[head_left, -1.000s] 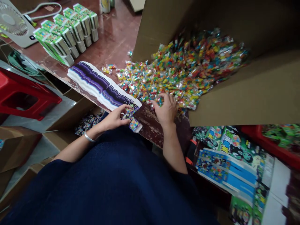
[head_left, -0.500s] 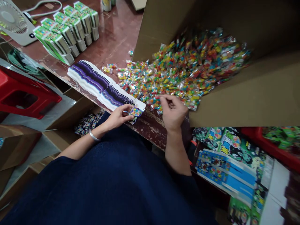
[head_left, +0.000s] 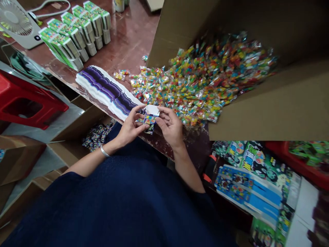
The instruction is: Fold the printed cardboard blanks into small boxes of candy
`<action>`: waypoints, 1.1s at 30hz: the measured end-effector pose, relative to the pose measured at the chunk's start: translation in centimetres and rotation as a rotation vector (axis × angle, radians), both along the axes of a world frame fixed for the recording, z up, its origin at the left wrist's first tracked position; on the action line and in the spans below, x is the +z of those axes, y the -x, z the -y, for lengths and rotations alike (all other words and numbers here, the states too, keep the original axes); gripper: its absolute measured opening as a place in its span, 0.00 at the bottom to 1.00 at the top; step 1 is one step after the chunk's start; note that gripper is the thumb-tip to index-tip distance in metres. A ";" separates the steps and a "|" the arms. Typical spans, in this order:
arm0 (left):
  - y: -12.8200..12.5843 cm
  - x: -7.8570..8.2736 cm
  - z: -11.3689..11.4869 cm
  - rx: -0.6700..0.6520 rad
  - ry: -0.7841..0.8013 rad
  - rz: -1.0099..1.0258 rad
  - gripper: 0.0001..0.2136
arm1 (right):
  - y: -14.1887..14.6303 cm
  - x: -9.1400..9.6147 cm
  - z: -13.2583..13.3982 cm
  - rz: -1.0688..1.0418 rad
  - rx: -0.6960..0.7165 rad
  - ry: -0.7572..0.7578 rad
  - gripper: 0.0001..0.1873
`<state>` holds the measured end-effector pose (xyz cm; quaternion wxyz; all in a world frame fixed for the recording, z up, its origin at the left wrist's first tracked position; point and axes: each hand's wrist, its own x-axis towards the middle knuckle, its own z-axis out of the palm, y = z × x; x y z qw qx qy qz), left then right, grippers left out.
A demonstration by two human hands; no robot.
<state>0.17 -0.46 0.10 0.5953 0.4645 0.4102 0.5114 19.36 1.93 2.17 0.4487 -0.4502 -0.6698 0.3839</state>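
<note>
My left hand [head_left: 133, 125] grips a small printed carton [head_left: 149, 120] in purple, green and yellow, its white flap raised at the top. On the carton's right side, my right hand [head_left: 171, 127] has its thumb at the front and its fingers by the flap. Whether a candy packet is inside the carton or behind the fingers is hidden. Just past my left hand, a long row of flattened purple-and-white cartons [head_left: 108, 90] lies overlapped along the table edge. Beyond my right hand spreads a heap of clear packets of colourful candies [head_left: 200, 85].
A large cardboard box [head_left: 272, 106] lies open around the candy heap. Stacked green cartons [head_left: 74, 37] and a white fan [head_left: 19, 24] stand at the back left. An open box of small filled cartons [head_left: 96, 137] sits below the table edge, near a red stool [head_left: 33, 103].
My right hand has moved left from the edge of the candy heap to the small carton. My left hand still holds the carton, nearly in the same place.
</note>
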 end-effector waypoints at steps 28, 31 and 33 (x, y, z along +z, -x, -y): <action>0.6 -0.4 0.7 -0.034 -0.164 -0.166 0.26 | 0.5 -0.4 -1.9 -0.227 0.015 0.227 0.13; 0.7 -0.1 0.7 -0.041 -0.138 -0.155 0.26 | 0.6 -0.6 -1.6 -0.177 0.031 0.124 0.13; 0.7 0.0 0.5 -0.032 -0.117 -0.141 0.24 | 0.8 -0.6 -1.0 -0.158 0.029 0.042 0.13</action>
